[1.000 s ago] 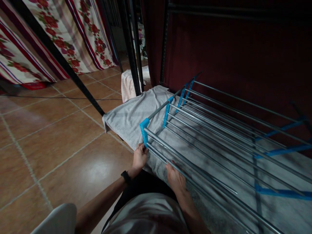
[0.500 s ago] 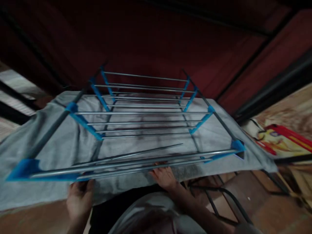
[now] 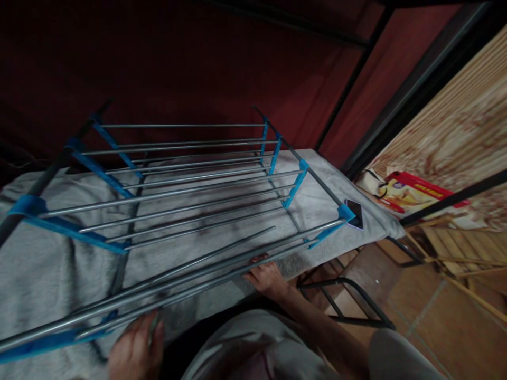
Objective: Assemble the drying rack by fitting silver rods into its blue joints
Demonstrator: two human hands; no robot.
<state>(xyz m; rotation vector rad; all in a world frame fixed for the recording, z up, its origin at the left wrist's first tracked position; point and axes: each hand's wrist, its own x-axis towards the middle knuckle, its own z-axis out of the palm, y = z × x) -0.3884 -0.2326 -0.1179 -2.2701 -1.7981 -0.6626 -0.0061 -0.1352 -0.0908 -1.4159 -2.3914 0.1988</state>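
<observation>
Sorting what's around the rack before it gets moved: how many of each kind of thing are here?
Metal-rod rack with blue connectors: 1
Grey towel: 1
Phone: 1
Red printed pack: 1
Hands: 2, left hand and right hand
Total: 6

Dark red wall [image 3: 178,58] behind (dim light), terracotta tile floor [image 3: 443,322] right.

The left hand [image 3: 137,351] at 7 o'clock grips a loose rod [image 3: 198,258]. The right hand [image 3: 267,277] touches the rack [image 3: 178,184] at 6 o'clock, over a grey towel [image 3: 35,269].
</observation>
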